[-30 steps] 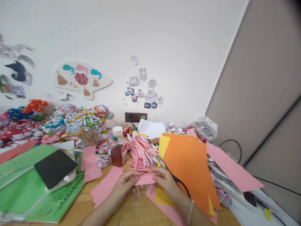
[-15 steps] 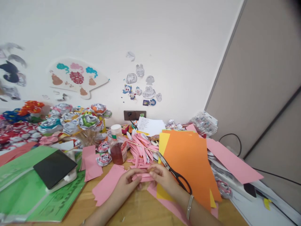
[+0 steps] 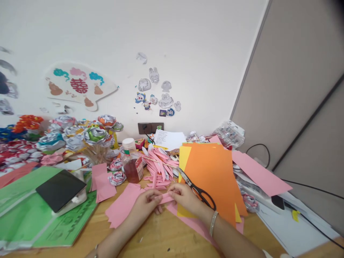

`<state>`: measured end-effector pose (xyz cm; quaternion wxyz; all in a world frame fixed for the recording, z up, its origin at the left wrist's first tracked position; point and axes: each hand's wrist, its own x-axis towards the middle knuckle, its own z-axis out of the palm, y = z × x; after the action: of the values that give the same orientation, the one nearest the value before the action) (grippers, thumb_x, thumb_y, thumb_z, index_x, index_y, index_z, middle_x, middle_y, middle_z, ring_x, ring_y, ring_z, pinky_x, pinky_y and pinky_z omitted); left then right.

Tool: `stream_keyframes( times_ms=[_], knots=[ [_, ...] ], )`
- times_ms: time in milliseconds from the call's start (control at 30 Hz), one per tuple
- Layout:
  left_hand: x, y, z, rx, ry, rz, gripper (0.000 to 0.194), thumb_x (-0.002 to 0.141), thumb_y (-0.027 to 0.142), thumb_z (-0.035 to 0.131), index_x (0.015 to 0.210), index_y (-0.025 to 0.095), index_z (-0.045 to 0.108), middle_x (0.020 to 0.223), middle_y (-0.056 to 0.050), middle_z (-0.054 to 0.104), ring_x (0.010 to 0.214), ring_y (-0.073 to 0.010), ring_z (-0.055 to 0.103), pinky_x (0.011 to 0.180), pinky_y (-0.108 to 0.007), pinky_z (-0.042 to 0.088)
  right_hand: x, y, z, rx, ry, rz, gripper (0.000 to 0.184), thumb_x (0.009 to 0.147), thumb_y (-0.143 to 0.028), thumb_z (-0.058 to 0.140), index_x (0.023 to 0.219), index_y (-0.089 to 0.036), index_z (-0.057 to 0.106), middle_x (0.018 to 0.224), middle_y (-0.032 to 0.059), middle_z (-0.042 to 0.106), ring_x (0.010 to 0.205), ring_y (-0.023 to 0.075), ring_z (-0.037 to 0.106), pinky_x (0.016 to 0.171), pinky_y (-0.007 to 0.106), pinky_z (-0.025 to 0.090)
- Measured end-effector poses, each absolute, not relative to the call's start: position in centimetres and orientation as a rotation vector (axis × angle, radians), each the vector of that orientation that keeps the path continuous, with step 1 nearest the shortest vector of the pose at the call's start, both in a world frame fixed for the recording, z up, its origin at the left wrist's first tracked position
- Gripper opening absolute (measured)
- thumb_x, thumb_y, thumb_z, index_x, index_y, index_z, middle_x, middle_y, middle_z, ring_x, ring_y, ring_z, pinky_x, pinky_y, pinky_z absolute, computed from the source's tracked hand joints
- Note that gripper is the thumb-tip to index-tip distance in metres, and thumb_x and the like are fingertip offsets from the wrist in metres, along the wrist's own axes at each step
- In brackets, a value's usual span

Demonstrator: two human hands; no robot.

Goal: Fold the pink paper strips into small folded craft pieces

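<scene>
White wall behind with stickers; wooden surface (image 3: 161, 236) was cluttered. Orange paper sheets (image 3: 212, 179) lay right of centre, green folder (image 3: 32, 215) far left, pile of pink strips (image 3: 159, 166) behind the hands, black-handled scissors (image 3: 197, 190) just beside the right hand. Left hand (image 3: 146, 204) and right hand (image 3: 185, 197) each pinched an end of one small pink paper piece (image 3: 166, 197), low over the surface, front centre.
</scene>
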<state>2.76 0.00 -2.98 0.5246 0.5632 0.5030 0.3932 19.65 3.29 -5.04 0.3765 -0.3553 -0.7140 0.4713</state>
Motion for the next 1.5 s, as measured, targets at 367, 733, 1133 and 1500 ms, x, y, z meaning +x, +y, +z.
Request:
stream_keyframes(
  times_ms=[367,733,1133,1500],
  knots=[
    [2.5,0.0,-3.1,1.317,1.119,0.862,0.026,0.065,0.042,0.061,0.064,0.016,0.057,0.059,0.0,0.066,0.062,-0.0176,0.062,0.061,-0.028,0.048,19.7,3.7,-5.3,-0.921,-1.917,1.196,0.006,0.072,-0.017,0.054,0.069,-0.015,0.059,0.065,-0.0022,0.052,0.059,0.0099,0.049,0.055,0.02,0.037],
    [1.8,0.5,-3.2,1.45,1.16,0.838,0.026,0.071,0.041,0.056,0.071,0.015,0.057,0.055,-0.002,0.066,0.054,-0.0176,0.062,0.055,-0.027,0.048,21.0,4.5,-5.5,-0.86,-1.911,1.375,0.012,0.079,-0.024,0.05,0.085,-0.016,0.058,0.076,0.0005,0.056,0.059,0.0103,0.056,0.058,0.022,0.044],
    [0.7,0.4,-2.8,1.383,0.985,0.781,0.038,0.071,0.036,0.061,0.1,0.011,0.059,0.068,-0.005,0.068,0.061,-0.0194,0.063,0.059,-0.029,0.049,20.9,4.6,-5.8,-0.832,-1.907,1.329,0.013,0.081,-0.023,0.048,0.086,-0.017,0.058,0.073,-0.0003,0.055,0.056,0.0086,0.053,0.055,0.02,0.044],
    [-0.1,1.2,-4.0,1.196,0.911,0.791,0.036,0.068,0.03,0.065,0.098,0.01,0.065,0.063,-0.007,0.07,0.061,-0.0206,0.065,0.064,-0.033,0.049,21.0,4.3,-5.0,-0.824,-1.934,1.261,0.02,0.079,-0.018,0.048,0.09,-0.018,0.065,0.082,0.0016,0.06,0.062,0.0099,0.053,0.056,0.02,0.041]
  ],
)
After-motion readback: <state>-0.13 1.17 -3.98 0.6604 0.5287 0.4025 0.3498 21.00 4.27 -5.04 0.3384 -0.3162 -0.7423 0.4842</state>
